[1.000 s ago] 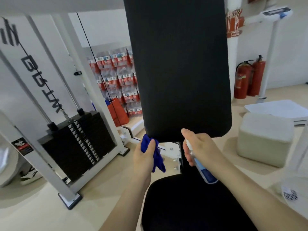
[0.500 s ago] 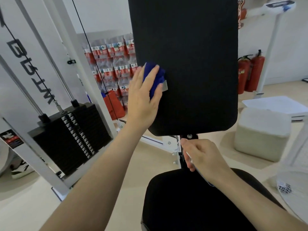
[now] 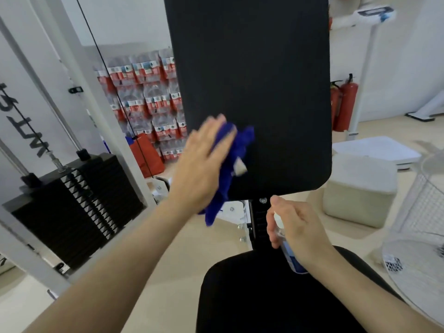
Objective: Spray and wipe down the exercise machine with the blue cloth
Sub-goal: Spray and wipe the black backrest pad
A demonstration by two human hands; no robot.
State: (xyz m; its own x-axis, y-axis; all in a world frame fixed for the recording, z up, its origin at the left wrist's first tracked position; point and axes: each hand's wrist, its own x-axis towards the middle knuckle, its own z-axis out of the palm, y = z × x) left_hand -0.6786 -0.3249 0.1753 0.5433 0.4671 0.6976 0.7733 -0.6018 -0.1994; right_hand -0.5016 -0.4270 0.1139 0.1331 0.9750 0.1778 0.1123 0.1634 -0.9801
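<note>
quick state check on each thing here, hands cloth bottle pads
left hand: flat, pressing the cloth to the pad
blue cloth: bunched, blurred, against back pad
back pad: upright
right hand: closed around spray bottle
spray bottle: held above seat pad
seat pad: bare

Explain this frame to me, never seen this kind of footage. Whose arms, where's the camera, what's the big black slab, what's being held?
The single view comes from a camera worn on a person's head, looking forward and down, so the arms are the wearer's own. The black slab is the back pad of a gym machine; its seat pad is below. The left hand presses a blue cloth flat against the pad's lower left part; it is motion-blurred. The right hand grips a spray bottle just under the pad. At left stands the weight stack; behind are packs of bottled water and fire extinguishers.
</note>
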